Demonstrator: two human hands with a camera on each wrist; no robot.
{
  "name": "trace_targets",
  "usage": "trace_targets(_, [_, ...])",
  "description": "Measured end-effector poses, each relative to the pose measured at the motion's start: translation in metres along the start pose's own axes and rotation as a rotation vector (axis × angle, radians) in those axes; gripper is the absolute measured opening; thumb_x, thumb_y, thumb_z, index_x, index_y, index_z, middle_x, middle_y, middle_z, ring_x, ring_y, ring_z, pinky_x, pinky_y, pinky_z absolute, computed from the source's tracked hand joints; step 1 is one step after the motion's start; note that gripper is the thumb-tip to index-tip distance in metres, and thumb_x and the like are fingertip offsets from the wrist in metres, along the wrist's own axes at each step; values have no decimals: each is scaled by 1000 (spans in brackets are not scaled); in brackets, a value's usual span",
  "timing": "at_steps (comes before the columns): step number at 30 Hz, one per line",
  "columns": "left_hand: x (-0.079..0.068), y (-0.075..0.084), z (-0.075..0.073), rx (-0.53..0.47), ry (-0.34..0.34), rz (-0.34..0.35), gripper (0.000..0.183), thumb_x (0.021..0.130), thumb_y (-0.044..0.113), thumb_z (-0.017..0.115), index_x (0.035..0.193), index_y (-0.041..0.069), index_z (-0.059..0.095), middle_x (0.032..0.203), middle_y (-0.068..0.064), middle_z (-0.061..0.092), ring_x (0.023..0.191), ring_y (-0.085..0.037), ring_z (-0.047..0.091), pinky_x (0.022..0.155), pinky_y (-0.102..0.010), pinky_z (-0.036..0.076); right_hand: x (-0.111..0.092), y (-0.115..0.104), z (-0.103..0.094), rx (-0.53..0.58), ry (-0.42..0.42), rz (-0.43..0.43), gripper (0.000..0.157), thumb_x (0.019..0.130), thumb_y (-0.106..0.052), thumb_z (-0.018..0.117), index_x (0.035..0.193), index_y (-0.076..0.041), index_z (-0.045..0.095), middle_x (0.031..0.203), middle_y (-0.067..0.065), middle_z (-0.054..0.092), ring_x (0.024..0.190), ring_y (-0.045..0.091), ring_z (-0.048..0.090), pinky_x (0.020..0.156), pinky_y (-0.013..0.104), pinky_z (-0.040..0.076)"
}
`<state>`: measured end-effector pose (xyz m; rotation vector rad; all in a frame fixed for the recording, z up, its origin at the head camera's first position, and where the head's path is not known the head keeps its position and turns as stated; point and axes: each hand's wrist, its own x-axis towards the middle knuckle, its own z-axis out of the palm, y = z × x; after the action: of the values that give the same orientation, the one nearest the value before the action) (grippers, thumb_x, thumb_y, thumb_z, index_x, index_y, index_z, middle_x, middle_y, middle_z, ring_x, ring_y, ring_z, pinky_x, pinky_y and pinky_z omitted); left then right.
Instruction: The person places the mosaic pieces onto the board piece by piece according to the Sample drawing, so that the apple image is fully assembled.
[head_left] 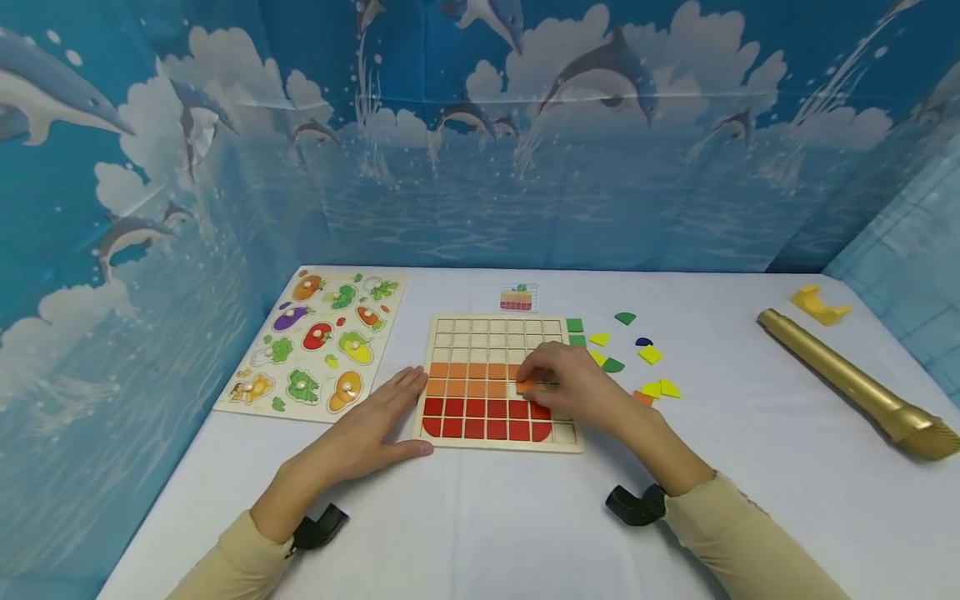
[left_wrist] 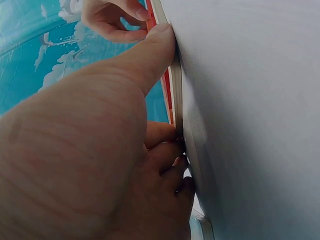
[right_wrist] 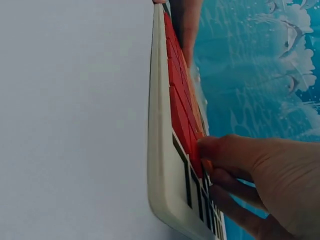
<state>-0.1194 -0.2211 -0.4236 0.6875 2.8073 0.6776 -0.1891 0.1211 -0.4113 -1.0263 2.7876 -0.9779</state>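
Note:
A wooden grid board (head_left: 501,447) lies on the white table, with two rows of red tiles (head_left: 475,428) at its near side and two rows of orange tiles (head_left: 456,387) above them. My right hand (head_left: 573,385) reaches over the board's right part and pinches an orange tile (head_left: 523,387) at the end of the lower orange row. Its fingertips also show by the red tiles in the right wrist view. With straight fingers, my left hand (head_left: 375,429) rests against the board's left edge, its thumb (left_wrist: 161,42) at the near corner.
Green tiles (head_left: 574,325), yellow pieces (head_left: 650,355) and a dark blue piece lie right of the board. Behind it is a small picture card (head_left: 519,297). A vegetable puzzle (head_left: 315,350) lies left. Far right are a gold microphone (head_left: 855,379) and a yellow curved piece (head_left: 821,306).

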Motion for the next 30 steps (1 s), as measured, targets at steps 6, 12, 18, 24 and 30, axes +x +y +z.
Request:
trace_targets(6, [0,2,0,7,6,8,101,92,57,75,168,12,26,176,-5,21,164,-27,17,129,-52,27,-2,2,5,14,55,-90,16,89,-15,86,104,-16,81,104,-5,77,97,14,69,85,36,61])
trace_targets(12, [0,2,-1,16,8,7,101,93,57,75,168,12,25,176,-5,21,164,-27,17,130,-52,27,-2,2,9,1,64,-128,15,90,-15,86,104,-17,84,106,-7,76,103,12,69,90,35,62])
trace_targets(18, [0,0,0,17,-7,7,101,93,57,75,169,12,25,177,-4,20,165,-27,16,130,-52,26,-4,1,12,-7,62,-145,18,87,-11,87,105,-14,85,107,-6,76,104,15,70,91,37,62])
trace_targets(24, [0,-2,1,17,-5,7,101,93,57,75,169,13,24,177,-4,19,165,-27,16,130,-52,27,-3,1,8,10,45,-142,17,89,-10,85,105,-15,85,108,-5,77,105,15,71,92,38,62])
trace_targets(30, [1,-2,0,6,-11,-4,102,93,57,75,169,14,24,177,-3,19,165,-26,15,129,-53,27,-4,9,-16,0,32,-52,18,91,-5,82,107,-12,83,108,-2,79,100,17,72,86,41,63])
